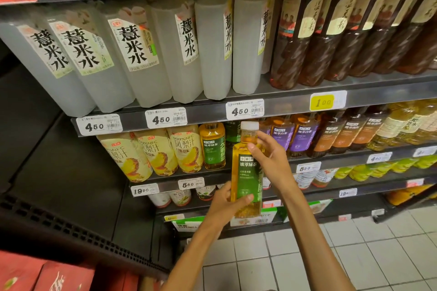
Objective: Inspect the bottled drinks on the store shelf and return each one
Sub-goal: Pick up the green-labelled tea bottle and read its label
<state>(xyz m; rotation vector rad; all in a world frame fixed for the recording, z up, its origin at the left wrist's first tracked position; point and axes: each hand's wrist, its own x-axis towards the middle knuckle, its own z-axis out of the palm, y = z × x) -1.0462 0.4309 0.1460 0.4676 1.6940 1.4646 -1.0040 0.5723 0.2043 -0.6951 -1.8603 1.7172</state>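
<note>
Before dark store shelves point(295, 99) over white floor tiles point(354, 255), both hands are gripping an upright golden, green-labelled, white-capped bottle point(246, 172): left hand point(227, 205) low, right hand point(269, 156) high.

dark metal shelving point(295, 98) above pale tiled floor point(354, 255)

I am looking at a green tea bottle point(246, 168) standing upright in the air in front of the shelves, off its row. It is clear plastic, showing golden-yellow liquid, wearing a white cap and a dark green label with white characters. A matching green tea bottle point(212, 146) is sitting upright on the shelf point(331, 156) behind it, just right of three pineapple juice bottles point(186, 151).
</note>
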